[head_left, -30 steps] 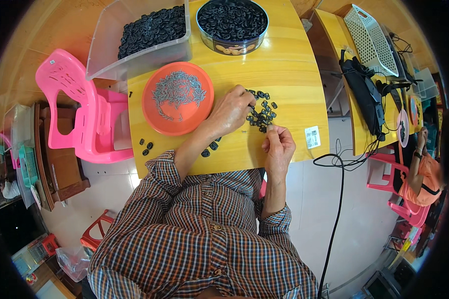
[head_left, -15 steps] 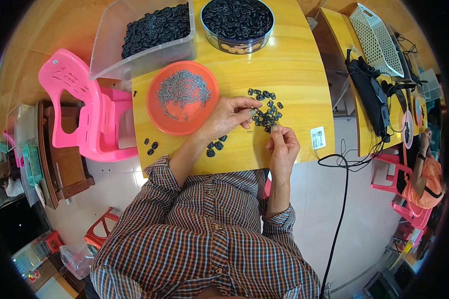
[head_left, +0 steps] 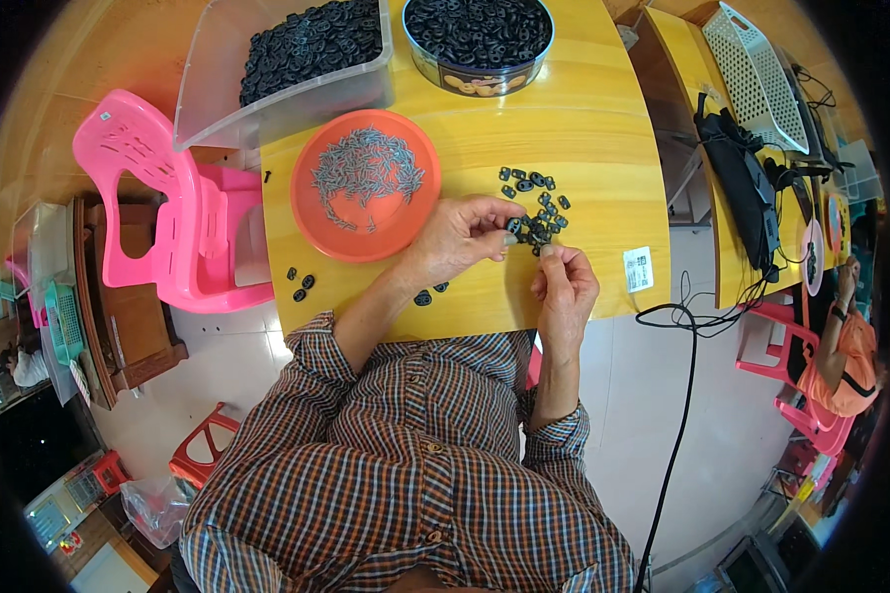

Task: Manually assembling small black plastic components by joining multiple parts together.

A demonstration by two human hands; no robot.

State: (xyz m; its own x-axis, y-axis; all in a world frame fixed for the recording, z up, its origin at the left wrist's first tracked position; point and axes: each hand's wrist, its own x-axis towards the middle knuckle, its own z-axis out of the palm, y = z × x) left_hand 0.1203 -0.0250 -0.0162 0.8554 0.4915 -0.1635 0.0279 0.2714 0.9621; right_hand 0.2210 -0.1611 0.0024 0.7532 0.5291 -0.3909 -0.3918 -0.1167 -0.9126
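My left hand (head_left: 462, 237) reaches over the yellow table from the left, thumb and fingers closed on a small black oval piece (head_left: 513, 225) with holes in it. Close by on the right, my right hand (head_left: 568, 282) pinches thumb and forefinger together; whatever is between the tips is too small to make out. Both sets of fingertips are at the near edge of a loose pile of black pieces (head_left: 544, 226). A few more black pieces (head_left: 423, 297) lie beside my left forearm, which partly hides them. Behind that forearm is an orange dish (head_left: 316, 219) of small grey screws or pins (head_left: 371, 168).
A clear plastic bin (head_left: 287, 111) and a round tin (head_left: 485, 81), both full of black pieces, stand at the back. A white label (head_left: 638, 269) lies on the right. Beyond the table are a pink chair (head_left: 138, 262), a black cable (head_left: 677, 435) and another person (head_left: 845, 356).
The view has shifted slightly. A black piece now shows clearly at my left fingertips. My right hand stays pinched by the pile.
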